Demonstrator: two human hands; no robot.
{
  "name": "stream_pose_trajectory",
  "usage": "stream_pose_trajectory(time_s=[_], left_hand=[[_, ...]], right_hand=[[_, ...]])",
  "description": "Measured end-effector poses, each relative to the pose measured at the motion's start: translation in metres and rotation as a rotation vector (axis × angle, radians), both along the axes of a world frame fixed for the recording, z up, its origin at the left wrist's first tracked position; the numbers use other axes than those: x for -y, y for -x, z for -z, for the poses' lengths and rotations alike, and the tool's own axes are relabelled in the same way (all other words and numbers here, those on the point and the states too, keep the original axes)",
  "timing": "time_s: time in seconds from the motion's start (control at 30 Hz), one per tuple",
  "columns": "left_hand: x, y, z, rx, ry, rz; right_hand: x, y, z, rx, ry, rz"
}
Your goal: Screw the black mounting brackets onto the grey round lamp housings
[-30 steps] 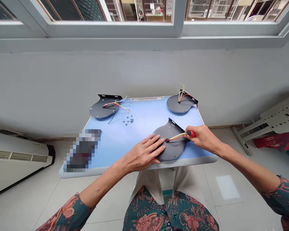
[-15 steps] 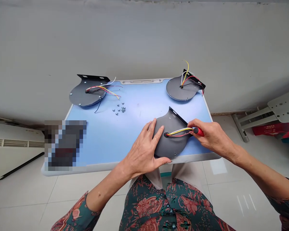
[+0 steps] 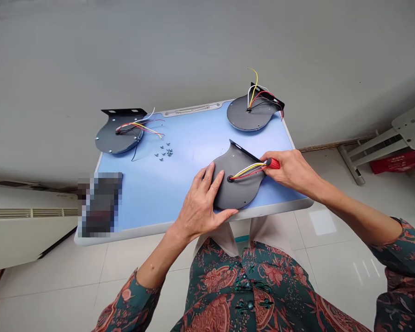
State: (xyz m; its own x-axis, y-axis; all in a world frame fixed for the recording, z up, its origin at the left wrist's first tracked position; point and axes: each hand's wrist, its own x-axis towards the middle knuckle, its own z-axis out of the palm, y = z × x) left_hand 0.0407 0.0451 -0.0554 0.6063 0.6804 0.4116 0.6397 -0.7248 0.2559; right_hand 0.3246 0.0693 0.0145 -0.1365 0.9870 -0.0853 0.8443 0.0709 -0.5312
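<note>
A dark grey round metal plate [image 3: 237,189] with a bent, slotted flange lies near the table's front edge. White, yellow and red wires [image 3: 247,171] come out of its central hole and run toward my right hand [image 3: 290,173]. That hand is closed around a screwdriver [image 3: 273,163] with a red and black handle, at the plate's right side; the shaft and tip are hidden. Whether the fingers also pinch the wire ends, I cannot tell. My left hand [image 3: 202,200] rests on the plate's left rim, fingers spread and thumb along the front edge.
Two similar wired plates lie on the blue table [image 3: 145,193]: one at back left [image 3: 124,143], one at back right [image 3: 249,120]. Several small screws [image 3: 164,152] are scattered beside the left one. A pixelated dark object [image 3: 102,203] lies at front left. A wall [image 3: 193,55] stands behind.
The whole view has shifted and tilted slightly, so the table appears turned. Both hands, the screwdriver and the front plate keep about the same places relative to each other.
</note>
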Motion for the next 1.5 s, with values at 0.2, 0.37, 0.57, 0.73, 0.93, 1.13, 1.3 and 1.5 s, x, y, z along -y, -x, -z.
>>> stream_pose_trajectory(time_s=[0.2,0.37,0.57,0.73,0.93,1.13,1.3,1.5], left_hand=[[0.001,0.003,0.006,-0.044,-0.082,0.005],[0.001,0.003,0.008,-0.064,-0.151,0.014],[0.003,0.0,0.007,-0.054,-0.174,0.032],[0.006,-0.002,0.007,-0.075,-0.192,0.029],[0.019,-0.011,0.009,-0.094,-0.234,-0.018],[0.039,-0.027,0.011,0.012,-0.226,-0.032],[0.043,-0.036,0.011,0.064,-0.234,-0.064],[0.042,-0.043,0.012,0.139,-0.31,-0.094]], right_hand=[[-0.006,-0.003,0.007,-0.03,-0.047,-0.046],[-0.005,-0.005,0.01,0.03,-0.066,-0.065],[-0.003,-0.007,0.009,0.093,-0.081,-0.146],[-0.001,-0.01,0.006,0.141,-0.063,-0.205],[0.005,-0.015,0.014,0.114,-0.147,-0.256],[0.004,-0.017,0.014,0.063,-0.132,-0.286],[0.006,-0.015,0.01,0.07,-0.116,-0.281],[0.011,-0.018,0.016,0.048,-0.178,-0.307]])
